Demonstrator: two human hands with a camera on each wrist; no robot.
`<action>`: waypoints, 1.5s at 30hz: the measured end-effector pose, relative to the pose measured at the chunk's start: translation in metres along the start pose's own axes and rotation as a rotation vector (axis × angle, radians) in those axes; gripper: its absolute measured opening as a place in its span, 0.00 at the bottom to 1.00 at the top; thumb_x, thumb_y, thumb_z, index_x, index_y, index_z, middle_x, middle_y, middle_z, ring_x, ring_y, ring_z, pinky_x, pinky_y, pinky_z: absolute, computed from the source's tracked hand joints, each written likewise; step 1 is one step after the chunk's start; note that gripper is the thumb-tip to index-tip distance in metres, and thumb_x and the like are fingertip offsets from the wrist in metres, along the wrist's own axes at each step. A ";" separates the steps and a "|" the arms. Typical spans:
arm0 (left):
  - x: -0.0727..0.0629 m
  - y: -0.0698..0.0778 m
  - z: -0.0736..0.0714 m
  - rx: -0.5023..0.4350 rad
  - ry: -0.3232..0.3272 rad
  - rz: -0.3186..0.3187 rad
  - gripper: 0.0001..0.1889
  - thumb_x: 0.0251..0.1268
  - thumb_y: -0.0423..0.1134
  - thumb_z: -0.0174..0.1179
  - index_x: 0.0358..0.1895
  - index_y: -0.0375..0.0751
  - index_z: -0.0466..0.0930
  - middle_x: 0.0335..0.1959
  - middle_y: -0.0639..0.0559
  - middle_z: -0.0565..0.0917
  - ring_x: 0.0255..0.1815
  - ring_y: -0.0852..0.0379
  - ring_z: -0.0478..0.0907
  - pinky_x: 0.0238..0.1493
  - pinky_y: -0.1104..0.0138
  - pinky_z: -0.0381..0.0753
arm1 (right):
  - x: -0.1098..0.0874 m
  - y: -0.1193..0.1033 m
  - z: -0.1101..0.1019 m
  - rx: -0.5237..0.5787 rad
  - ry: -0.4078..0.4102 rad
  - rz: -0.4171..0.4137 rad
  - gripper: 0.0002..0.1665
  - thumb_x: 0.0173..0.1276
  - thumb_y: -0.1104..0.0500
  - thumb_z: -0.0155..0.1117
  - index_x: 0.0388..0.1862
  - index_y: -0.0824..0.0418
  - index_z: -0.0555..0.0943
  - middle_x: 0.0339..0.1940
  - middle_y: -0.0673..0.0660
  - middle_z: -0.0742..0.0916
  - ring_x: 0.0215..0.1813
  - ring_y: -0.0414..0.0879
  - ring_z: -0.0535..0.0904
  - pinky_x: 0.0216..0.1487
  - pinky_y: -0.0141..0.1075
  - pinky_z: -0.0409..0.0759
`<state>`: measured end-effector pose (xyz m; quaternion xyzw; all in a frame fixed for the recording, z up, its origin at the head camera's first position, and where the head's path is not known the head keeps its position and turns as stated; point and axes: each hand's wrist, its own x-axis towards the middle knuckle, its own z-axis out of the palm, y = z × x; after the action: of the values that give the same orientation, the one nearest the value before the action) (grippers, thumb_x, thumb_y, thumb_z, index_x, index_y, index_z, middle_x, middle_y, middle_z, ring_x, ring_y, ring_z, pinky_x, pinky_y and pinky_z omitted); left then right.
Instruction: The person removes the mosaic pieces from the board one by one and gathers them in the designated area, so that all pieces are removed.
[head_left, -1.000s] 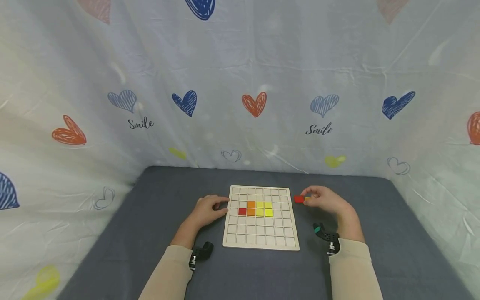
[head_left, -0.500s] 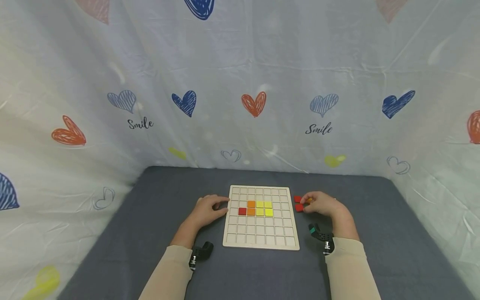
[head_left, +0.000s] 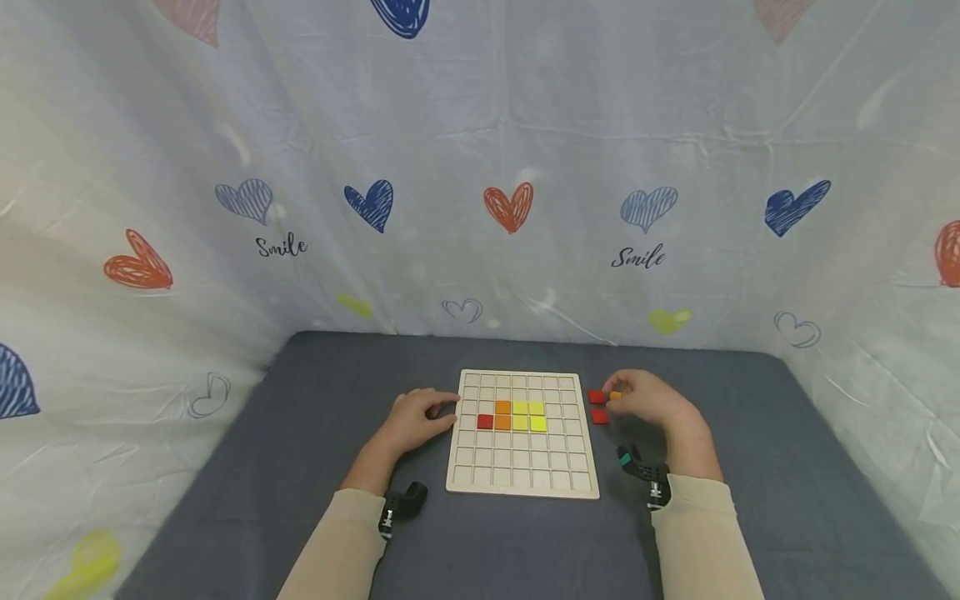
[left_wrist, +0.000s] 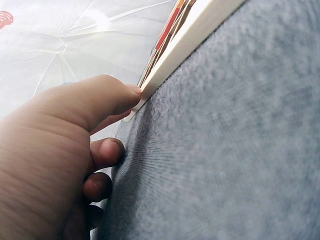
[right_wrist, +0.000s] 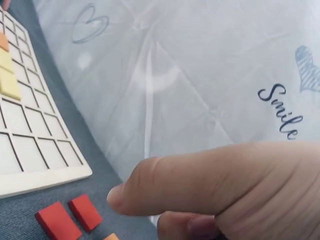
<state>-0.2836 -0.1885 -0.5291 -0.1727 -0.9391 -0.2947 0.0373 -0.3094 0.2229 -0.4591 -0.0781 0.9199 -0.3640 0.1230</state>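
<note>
The orange tile (head_left: 616, 396), right of the board (head_left: 512, 459), is being overhung by the nearer, parted, seemingly unladen right hand (head_left: 648, 397), the board being touched by the relaxed left hand (head_left: 413, 418).

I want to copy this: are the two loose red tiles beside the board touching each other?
Apart. The head view shows the gray cloth between the farther red tile and the nearer red tile.

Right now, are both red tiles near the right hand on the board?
No, in the head view the far red tile and near red tile lie on grey cloth, right of the board.
</note>
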 end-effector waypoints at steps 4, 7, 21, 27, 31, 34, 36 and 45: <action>0.000 0.001 -0.001 -0.003 -0.003 -0.004 0.20 0.69 0.47 0.69 0.62 0.54 0.85 0.24 0.59 0.69 0.28 0.58 0.64 0.43 0.55 0.57 | -0.002 -0.007 -0.004 0.002 0.032 -0.060 0.16 0.65 0.63 0.69 0.50 0.67 0.81 0.19 0.51 0.70 0.22 0.45 0.63 0.27 0.40 0.64; 0.000 0.001 -0.001 0.004 -0.001 -0.005 0.20 0.69 0.47 0.69 0.62 0.54 0.85 0.24 0.59 0.69 0.28 0.59 0.64 0.43 0.55 0.57 | -0.004 -0.015 -0.005 -0.001 0.039 -0.119 0.17 0.66 0.63 0.70 0.52 0.67 0.81 0.19 0.51 0.69 0.22 0.45 0.62 0.28 0.40 0.65; -0.001 0.002 0.000 0.017 0.003 0.000 0.20 0.68 0.47 0.70 0.61 0.53 0.86 0.24 0.59 0.69 0.27 0.59 0.64 0.42 0.57 0.57 | -0.006 -0.062 0.022 0.065 0.081 -0.214 0.20 0.70 0.57 0.70 0.58 0.63 0.82 0.19 0.50 0.67 0.18 0.45 0.57 0.24 0.39 0.62; 0.000 0.001 0.000 0.016 0.004 -0.007 0.20 0.68 0.47 0.70 0.61 0.53 0.86 0.24 0.59 0.69 0.27 0.59 0.64 0.42 0.56 0.58 | 0.000 -0.073 0.044 0.097 0.079 -0.259 0.24 0.72 0.56 0.70 0.64 0.61 0.81 0.16 0.49 0.68 0.16 0.44 0.57 0.22 0.38 0.63; 0.000 0.001 0.000 0.019 0.006 -0.011 0.19 0.68 0.47 0.70 0.61 0.54 0.86 0.24 0.59 0.69 0.28 0.59 0.64 0.43 0.56 0.58 | 0.004 -0.078 0.060 0.091 0.060 -0.268 0.25 0.71 0.56 0.71 0.65 0.61 0.81 0.15 0.49 0.70 0.16 0.43 0.60 0.23 0.38 0.65; 0.000 0.001 0.001 0.018 0.004 -0.010 0.20 0.68 0.47 0.70 0.61 0.54 0.86 0.24 0.59 0.69 0.28 0.59 0.64 0.43 0.56 0.58 | 0.005 -0.082 0.071 0.076 0.045 -0.262 0.26 0.71 0.56 0.71 0.66 0.62 0.82 0.14 0.49 0.71 0.16 0.43 0.61 0.22 0.37 0.63; 0.000 0.001 0.001 0.018 0.004 -0.008 0.19 0.68 0.47 0.70 0.61 0.54 0.86 0.24 0.59 0.69 0.28 0.59 0.65 0.42 0.56 0.58 | 0.006 -0.084 0.079 0.063 0.032 -0.251 0.26 0.71 0.56 0.71 0.66 0.61 0.82 0.14 0.49 0.70 0.15 0.43 0.60 0.21 0.36 0.61; -0.001 0.001 0.000 0.018 0.005 -0.005 0.19 0.68 0.47 0.70 0.61 0.54 0.86 0.24 0.59 0.69 0.29 0.59 0.65 0.43 0.56 0.58 | 0.011 -0.085 0.112 -0.082 -0.006 -0.241 0.23 0.75 0.54 0.66 0.65 0.60 0.83 0.15 0.49 0.71 0.17 0.42 0.61 0.22 0.37 0.60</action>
<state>-0.2826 -0.1878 -0.5282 -0.1691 -0.9421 -0.2868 0.0404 -0.2838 0.0864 -0.4810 -0.1940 0.9176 -0.3380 0.0782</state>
